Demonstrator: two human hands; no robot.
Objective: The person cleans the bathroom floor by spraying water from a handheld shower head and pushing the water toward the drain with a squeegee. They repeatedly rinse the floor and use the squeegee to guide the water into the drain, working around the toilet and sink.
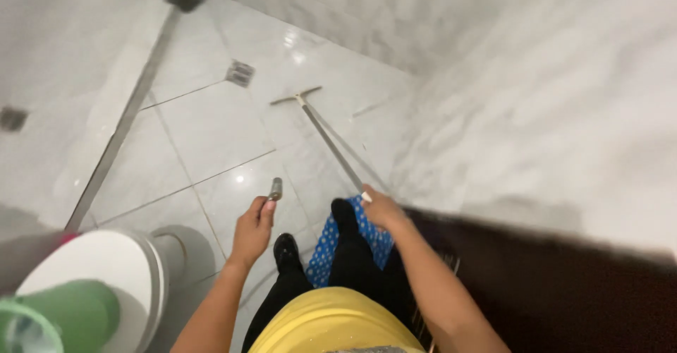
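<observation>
Gripping the floor squeegee (331,141) handle near its top, the right hand (381,208) is closed around it; the blade rests on wet tile floor (211,127) near the drain (240,73). The left hand (255,222) pinches a small grey object (275,189). Steady downward pressure would likely suit.

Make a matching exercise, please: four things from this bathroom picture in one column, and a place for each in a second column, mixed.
Things:
1. squeegee head
2. small grey object
3. blue dotted mat
4. green container

Places:
A. bottom left corner, beside the toilet
B. in the left hand
C. under the person's feet
D. on the tiles near the floor drain

Pairs: 1-D, 2-B, 3-C, 4-A
</observation>
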